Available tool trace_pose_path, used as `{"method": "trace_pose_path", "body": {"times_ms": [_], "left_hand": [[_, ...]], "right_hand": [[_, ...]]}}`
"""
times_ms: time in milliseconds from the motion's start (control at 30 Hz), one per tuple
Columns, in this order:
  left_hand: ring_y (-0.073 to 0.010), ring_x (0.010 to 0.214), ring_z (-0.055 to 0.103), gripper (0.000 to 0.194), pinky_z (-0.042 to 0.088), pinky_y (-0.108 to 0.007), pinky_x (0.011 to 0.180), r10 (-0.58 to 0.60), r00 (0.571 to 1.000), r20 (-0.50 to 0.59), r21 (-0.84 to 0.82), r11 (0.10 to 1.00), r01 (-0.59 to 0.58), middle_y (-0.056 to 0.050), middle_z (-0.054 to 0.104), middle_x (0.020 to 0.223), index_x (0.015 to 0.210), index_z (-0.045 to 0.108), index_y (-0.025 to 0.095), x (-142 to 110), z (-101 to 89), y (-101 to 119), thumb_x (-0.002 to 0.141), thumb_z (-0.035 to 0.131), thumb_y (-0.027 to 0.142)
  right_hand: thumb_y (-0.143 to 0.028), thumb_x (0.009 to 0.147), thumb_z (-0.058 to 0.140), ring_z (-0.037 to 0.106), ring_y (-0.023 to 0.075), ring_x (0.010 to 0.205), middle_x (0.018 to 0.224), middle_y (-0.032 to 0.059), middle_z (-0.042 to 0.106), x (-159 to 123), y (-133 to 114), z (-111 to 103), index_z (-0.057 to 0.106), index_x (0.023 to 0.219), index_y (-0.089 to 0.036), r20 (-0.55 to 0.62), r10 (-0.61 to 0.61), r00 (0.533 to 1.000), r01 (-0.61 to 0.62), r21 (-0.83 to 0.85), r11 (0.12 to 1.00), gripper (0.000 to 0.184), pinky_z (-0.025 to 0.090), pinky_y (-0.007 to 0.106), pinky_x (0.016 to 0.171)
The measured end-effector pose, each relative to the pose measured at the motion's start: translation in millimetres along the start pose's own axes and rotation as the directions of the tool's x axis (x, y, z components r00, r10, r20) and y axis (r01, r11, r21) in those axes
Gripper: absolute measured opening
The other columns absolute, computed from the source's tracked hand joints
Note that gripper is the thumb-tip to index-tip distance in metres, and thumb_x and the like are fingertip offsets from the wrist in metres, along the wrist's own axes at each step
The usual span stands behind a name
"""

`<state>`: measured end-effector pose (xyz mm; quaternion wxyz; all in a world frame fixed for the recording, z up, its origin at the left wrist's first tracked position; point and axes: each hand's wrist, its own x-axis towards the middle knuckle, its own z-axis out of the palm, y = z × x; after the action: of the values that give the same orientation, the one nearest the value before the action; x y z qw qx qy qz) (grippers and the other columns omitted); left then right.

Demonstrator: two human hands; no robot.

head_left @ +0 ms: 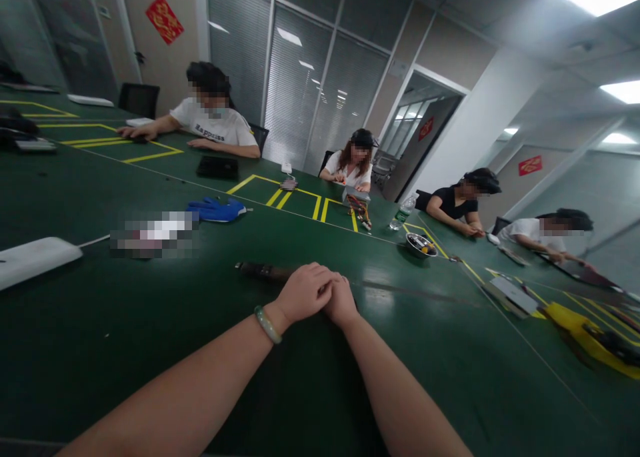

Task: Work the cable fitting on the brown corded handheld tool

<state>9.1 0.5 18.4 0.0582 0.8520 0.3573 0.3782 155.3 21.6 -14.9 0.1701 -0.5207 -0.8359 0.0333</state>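
Observation:
My left hand (306, 290) and my right hand (343, 301) meet above the green table, their fingers curled together and touching. A green bangle (268, 325) circles my left wrist. Under and behind the hands lies a long dark object (263, 271) with a small metallic tip at its left end; its middle is hidden by my hands. Whether the fingers grip it cannot be told. A blue glove (217, 210) lies farther off to the left, beyond a blurred-out thing (155, 234) with a white cable.
A white power strip (37, 262) is at left. A metal bowl (421, 245) of small items and a water bottle (403, 211) stand at right, with a yellow bag (590, 337) farther right. Several people sit around the table (165, 350), which has yellow tape lines.

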Motion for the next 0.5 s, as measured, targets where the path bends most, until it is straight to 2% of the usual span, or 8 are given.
{"method": "trace_pose_path", "body": {"times_ms": [100, 167, 233, 300, 367, 433, 500], "left_hand": [[-0.0218, 0.102, 0.057, 0.025, 0.045, -0.039, 0.093, -0.106, 0.994, -0.028, 0.05, 0.993, 0.107, -0.006, 0.064, 0.109, 0.111, 0.061, 0.021, 1.2, 3.1, -5.0, 0.091, 0.047, 0.02], [-0.0222, 0.106, 0.056, 0.028, 0.044, -0.04, 0.095, -0.144, 0.988, -0.046, 0.074, 0.986, 0.148, -0.007, 0.063, 0.114, 0.117, 0.058, 0.02, 0.6, 5.6, -8.5, 0.093, 0.045, 0.021], [-0.0221, 0.109, 0.056, 0.03, 0.043, -0.04, 0.097, -0.17, 0.984, -0.053, 0.092, 0.98, 0.175, -0.007, 0.062, 0.118, 0.121, 0.056, 0.02, -0.2, 7.9, -11.7, 0.094, 0.044, 0.021], [-0.022, 0.111, 0.056, 0.031, 0.043, -0.04, 0.099, -0.178, 0.983, -0.047, 0.098, 0.978, 0.182, -0.007, 0.062, 0.119, 0.123, 0.056, 0.02, -0.8, 10.2, -14.3, 0.094, 0.044, 0.021], [-0.022, 0.112, 0.056, 0.03, 0.042, -0.041, 0.1, -0.167, 0.985, -0.035, 0.099, 0.981, 0.17, -0.007, 0.062, 0.119, 0.12, 0.058, 0.02, -1.1, 12.8, -16.1, 0.094, 0.045, 0.022], [-0.0224, 0.112, 0.056, 0.028, 0.041, -0.042, 0.102, -0.148, 0.989, -0.019, 0.102, 0.983, 0.15, -0.007, 0.063, 0.118, 0.117, 0.06, 0.02, -1.1, 15.4, -17.1, 0.092, 0.047, 0.022], [-0.023, 0.112, 0.056, 0.029, 0.041, -0.043, 0.102, -0.13, 0.991, 0.002, 0.11, 0.986, 0.129, -0.007, 0.063, 0.118, 0.116, 0.061, 0.021, -1.2, 17.9, -17.3, 0.09, 0.05, 0.022]], "right_hand": [[-0.022, 0.083, 0.061, 0.048, 0.0252, 0.117, 0.127, 0.0101, 0.057, -9.4, 3.1, -10.5, 0.057, 0.123, -0.019, -0.046, 0.014, 0.999, -0.009, 0.1, 0.995, 0.04, 0.033, 0.039, 0.1], [-0.03, 0.081, 0.067, 0.046, 0.0256, 0.122, 0.132, 0.0094, 0.053, -17.4, 9.4, -23.0, 0.052, 0.132, -0.022, -0.094, 0.049, 0.994, -0.034, 0.158, 0.987, 0.053, 0.033, 0.04, 0.102], [-0.038, 0.084, 0.065, 0.052, 0.0242, 0.114, 0.123, 0.0082, 0.059, -25.4, 18.6, -38.0, 0.057, 0.124, -0.022, -0.11, 0.123, 0.986, -0.101, 0.187, 0.977, 0.044, 0.038, 0.037, 0.096], [-0.043, 0.089, 0.059, 0.059, 0.0209, 0.093, 0.1, 0.0059, 0.066, -33.6, 28.4, -52.1, 0.066, 0.104, -0.02, -0.039, 0.224, 0.974, -0.214, 0.173, 0.961, 0.029, 0.043, 0.031, 0.08], [-0.047, 0.09, 0.056, 0.059, 0.0174, 0.073, 0.081, 0.0032, 0.066, -42.2, 35.3, -61.7, 0.067, 0.086, -0.019, 0.1, 0.305, 0.947, -0.315, 0.111, 0.943, 0.03, 0.04, 0.027, 0.064], [-0.05, 0.086, 0.061, 0.056, 0.0154, 0.065, 0.074, 0.0016, 0.064, -50.3, 37.4, -65.4, 0.067, 0.08, -0.02, 0.209, 0.324, 0.923, -0.341, 0.052, 0.939, 0.031, 0.034, 0.025, 0.057], [-0.048, 0.082, 0.067, 0.055, 0.0143, 0.065, 0.076, 0.0009, 0.064, -56.5, 35.7, -64.2, 0.067, 0.08, -0.021, 0.253, 0.285, 0.925, -0.304, 0.039, 0.952, 0.027, 0.032, 0.024, 0.055]]}}
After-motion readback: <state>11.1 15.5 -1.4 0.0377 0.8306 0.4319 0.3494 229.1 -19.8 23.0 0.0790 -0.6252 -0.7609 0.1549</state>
